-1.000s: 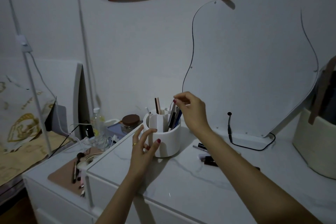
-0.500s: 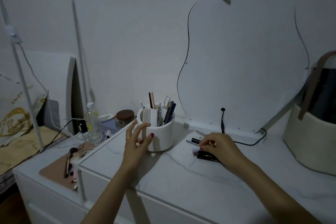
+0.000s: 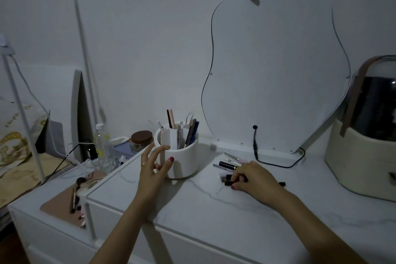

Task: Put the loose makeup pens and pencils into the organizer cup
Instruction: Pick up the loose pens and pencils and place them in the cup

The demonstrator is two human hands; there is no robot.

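A white organizer cup (image 3: pixel 184 162) stands on the white marble-look tabletop (image 3: pixel 214 216), with several pens, pencils and tweezers upright in its compartments. My left hand (image 3: pixel 153 170) rests against the cup's left side, fingers spread, thumb on the front wall. To the right of the cup lies a small heap of loose makeup pens (image 3: pixel 228 162). My right hand (image 3: pixel 255 178) lies on the near part of that heap, fingers curled around a dark makeup pen (image 3: pixel 227 177) that still rests on the table.
A curvy mirror (image 3: pixel 278 70) leans on the wall behind, its black cable (image 3: pixel 278 164) trailing on the table. A cream storage case (image 3: pixel 360 161) stands at the right. A lower side surface at left holds brushes (image 3: pixel 74 197), a brown-lidded jar (image 3: pixel 141 138) and a bottle (image 3: pixel 100 141).
My right hand left the cup's rim, dropped to the loose pens on the table and closed its fingers on a dark one. My left hand stayed at the cup.
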